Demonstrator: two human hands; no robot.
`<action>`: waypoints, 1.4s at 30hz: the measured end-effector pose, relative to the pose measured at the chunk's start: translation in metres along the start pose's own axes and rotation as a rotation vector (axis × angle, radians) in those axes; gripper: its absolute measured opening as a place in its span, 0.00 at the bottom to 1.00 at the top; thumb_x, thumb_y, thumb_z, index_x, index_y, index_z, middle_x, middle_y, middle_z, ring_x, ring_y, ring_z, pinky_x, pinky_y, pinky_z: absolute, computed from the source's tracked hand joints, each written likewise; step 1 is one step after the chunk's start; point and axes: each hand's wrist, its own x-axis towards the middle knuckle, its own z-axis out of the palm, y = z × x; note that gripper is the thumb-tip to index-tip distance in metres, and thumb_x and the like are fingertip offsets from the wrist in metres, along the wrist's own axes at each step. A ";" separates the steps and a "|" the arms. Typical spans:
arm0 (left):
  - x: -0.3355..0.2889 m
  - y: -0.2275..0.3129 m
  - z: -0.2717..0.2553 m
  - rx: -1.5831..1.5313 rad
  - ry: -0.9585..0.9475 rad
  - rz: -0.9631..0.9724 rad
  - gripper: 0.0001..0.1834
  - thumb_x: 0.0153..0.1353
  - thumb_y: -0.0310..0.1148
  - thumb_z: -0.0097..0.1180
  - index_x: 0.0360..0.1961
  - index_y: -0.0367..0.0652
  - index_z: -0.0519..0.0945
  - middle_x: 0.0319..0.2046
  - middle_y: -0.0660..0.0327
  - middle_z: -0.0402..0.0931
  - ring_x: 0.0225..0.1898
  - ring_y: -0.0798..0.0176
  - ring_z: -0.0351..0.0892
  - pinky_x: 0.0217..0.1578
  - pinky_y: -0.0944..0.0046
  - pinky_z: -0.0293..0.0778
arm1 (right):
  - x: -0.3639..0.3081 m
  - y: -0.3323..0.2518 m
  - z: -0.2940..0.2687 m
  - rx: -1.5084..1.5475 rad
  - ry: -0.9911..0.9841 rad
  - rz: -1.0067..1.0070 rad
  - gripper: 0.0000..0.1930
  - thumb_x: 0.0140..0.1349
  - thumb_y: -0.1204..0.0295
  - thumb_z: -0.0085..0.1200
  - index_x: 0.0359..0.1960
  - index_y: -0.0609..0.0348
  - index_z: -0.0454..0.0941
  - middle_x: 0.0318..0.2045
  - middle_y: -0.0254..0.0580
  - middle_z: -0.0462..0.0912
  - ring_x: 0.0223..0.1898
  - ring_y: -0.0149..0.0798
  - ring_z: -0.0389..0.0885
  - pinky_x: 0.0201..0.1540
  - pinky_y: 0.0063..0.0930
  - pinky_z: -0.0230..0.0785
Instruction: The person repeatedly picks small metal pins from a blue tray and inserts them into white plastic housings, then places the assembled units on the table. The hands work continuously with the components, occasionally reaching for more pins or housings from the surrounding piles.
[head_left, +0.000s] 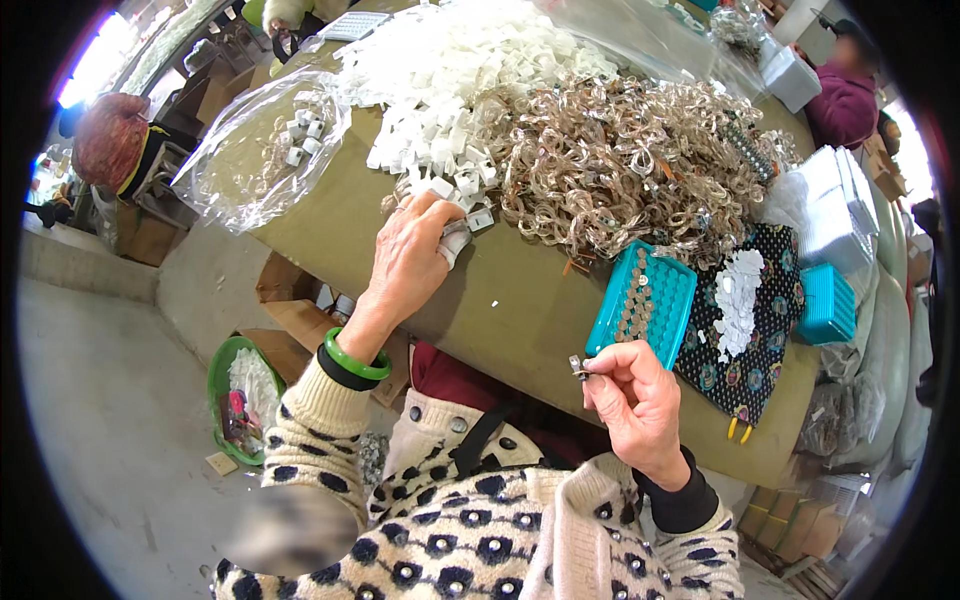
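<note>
My left hand (408, 255), with a green bangle (357, 357) at its wrist, reaches to the near edge of a heap of small white plastic pieces (440, 120). Its fingers are curled down among the pieces, and whatever they grip is hidden. White wrapping (455, 240) covers its thumb. Between thumb and fingertips, my right hand (637, 405) pinches a small dark and silvery part (578, 369). Just beyond that hand lies a teal tray (603, 330) with rows of pockets, some holding small round metallic pieces (637, 300).
A large tangle of clear, brownish looped strips (630, 160) covers the table's far side. At left lies a clear plastic bag (270, 150) with white pieces. On the right, white flakes (738, 300) rest on dark patterned cloth (775, 260), near stacked teal trays (828, 305). A green basket (217, 380) stands on the floor.
</note>
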 end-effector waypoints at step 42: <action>-0.056 0.120 0.038 -1.901 -0.301 -0.430 0.16 0.60 0.25 0.62 0.50 0.40 0.81 0.42 0.51 0.81 0.41 0.56 0.83 0.42 0.56 0.82 | 0.002 -0.006 -0.020 0.484 0.177 0.049 0.05 0.61 0.85 0.56 0.36 0.66 0.74 0.34 0.38 0.79 0.34 0.27 0.82 0.37 0.17 0.73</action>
